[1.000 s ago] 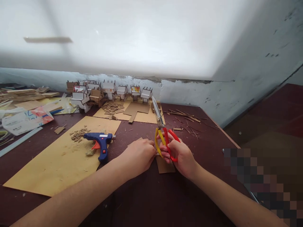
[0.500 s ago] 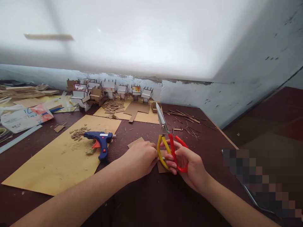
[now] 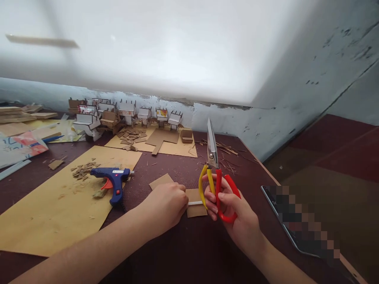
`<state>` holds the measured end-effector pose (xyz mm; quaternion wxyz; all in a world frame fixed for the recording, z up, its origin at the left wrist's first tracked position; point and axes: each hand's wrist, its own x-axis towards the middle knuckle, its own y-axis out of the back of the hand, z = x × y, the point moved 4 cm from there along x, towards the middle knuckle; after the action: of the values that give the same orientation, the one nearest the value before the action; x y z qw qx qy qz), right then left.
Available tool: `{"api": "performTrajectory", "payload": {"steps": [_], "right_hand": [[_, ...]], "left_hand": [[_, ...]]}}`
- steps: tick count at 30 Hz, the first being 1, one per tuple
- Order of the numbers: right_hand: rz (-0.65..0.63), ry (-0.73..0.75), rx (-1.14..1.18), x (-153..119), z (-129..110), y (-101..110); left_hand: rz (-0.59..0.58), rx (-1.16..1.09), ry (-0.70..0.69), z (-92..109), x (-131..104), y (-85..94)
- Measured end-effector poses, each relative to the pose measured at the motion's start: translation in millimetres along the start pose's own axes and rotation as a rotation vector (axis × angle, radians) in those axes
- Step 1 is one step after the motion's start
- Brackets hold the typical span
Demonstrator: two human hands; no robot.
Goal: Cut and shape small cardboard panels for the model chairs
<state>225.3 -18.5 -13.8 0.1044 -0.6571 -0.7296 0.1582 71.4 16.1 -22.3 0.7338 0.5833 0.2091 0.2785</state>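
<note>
Scissors [image 3: 212, 152] with yellow and red handles point upward, blades together, held by their handles in my right hand [image 3: 233, 205]. My left hand [image 3: 171, 205] is closed low over the table, its back toward me, so its fingertips are hidden. A thin white strip [image 3: 195, 203] runs from the left fingers across a small piece of brown cardboard [image 3: 197, 213]. Whether those fingers grip the strip or the cardboard, I cannot make out. Another cardboard piece [image 3: 161, 181] lies just beyond the left hand.
A blue glue gun [image 3: 114, 177] lies on a yellow sheet [image 3: 74, 213], beside small cardboard scraps [image 3: 84, 169]. Several little cardboard models [image 3: 89, 124] stand by the wall. Thin sticks [image 3: 226, 148] are scattered at the back right. A phone [image 3: 278, 215] rests near the right edge.
The view has swung right, moving the scene leftward in the picture. My right hand and the scissors have moved away from my left hand, uncovering more of the cardboard and the white strip.
</note>
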Motion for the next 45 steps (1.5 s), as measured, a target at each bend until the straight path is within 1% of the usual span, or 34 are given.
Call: {"api": "performTrajectory", "payload": {"steps": [2, 5, 8, 14, 17, 22, 25, 28, 30, 32, 36, 38, 40, 42, 45], "right_hand": [[-0.026, -0.014, -0.014, 2.8, 2.5, -3.6], [-0.064, -0.068, -0.057, 8.3, 12.9, -8.0], [-0.072, -0.088, -0.1, 14.7, 19.4, -7.5], [-0.107, -0.176, -0.076, 17.1, 19.5, -3.8], [-0.101, -0.188, -0.067, 11.4, 20.1, -2.8], [-0.024, -0.201, -0.024, -3.8, 24.8, 0.5], [0.011, -0.209, -0.026, -16.1, 29.5, 0.3], [0.066, -0.19, -0.039, -28.2, 35.4, 0.7], [0.079, -0.178, -0.054, -33.4, 37.9, 1.1], [0.068, -0.198, -0.056, -34.7, 37.9, 1.0], [0.034, -0.239, 0.022, -29.8, 28.6, -3.5], [0.045, -0.203, 0.045, -27.9, 22.7, -7.3], [0.045, -0.162, 0.049, -27.8, 20.2, -12.4], [0.03, -0.144, 0.059, -28.1, 21.7, -17.2], [0.022, -0.138, 0.07, -26.1, 26.5, -19.0]], "left_hand": [[-0.003, -0.004, 0.004, 0.0, 0.0, 0.0], [-0.004, -0.012, 0.006, 0.1, -0.3, 0.9], [0.002, -0.028, 0.004, -0.6, -0.9, 1.8], [0.026, -0.071, -0.005, -2.0, -1.4, 0.3], [0.022, -0.086, -0.019, 0.7, -1.9, -0.4], [0.0, -0.078, -0.029, 7.6, -5.3, 1.5], [-0.034, -0.073, -0.051, 12.3, -7.4, 3.2], [-0.075, -0.057, -0.095, 17.3, -8.4, 3.9], [-0.088, -0.055, -0.118, 20.2, -8.5, 3.9], [-0.089, -0.048, -0.102, 21.3, -8.3, 3.3], [-0.089, -0.039, -0.003, 19.2, -7.9, 0.4], [-0.085, -0.053, 0.019, 17.7, -7.7, -0.3], [-0.08, -0.091, 0.012, 16.7, -7.4, 0.2], [-0.087, -0.129, 0.016, 15.6, -7.1, 1.4], [-0.102, -0.135, 0.066, 14.0, -6.8, 4.2]]}}
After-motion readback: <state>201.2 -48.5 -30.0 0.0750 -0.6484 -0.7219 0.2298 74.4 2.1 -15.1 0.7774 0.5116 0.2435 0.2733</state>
